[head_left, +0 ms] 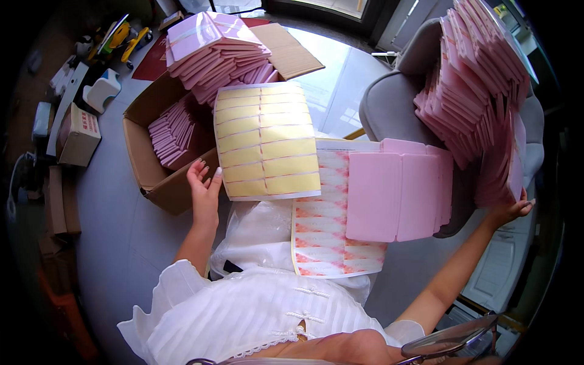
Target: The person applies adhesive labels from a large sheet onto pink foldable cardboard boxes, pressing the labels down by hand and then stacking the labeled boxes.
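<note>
My left hand is beside the lower left edge of a pale-yellow label sheet, fingers apart and nothing in them. That sheet bears two columns of rectangles and slightly overlaps a white sheet of red-patterned stickers over my lap. Several flat pink packs lie overlapping on the sticker sheet. Far out to the right, my right hand is closed at the lower edge of pink packs hanging at the near end of a tall stack. Its grip is partly hidden.
The stack leans on a grey padded chair. An open cardboard box at left holds pink packs, with more piled at its far side. Beyond are a small white stool, a closed carton and a yellow toy-like object.
</note>
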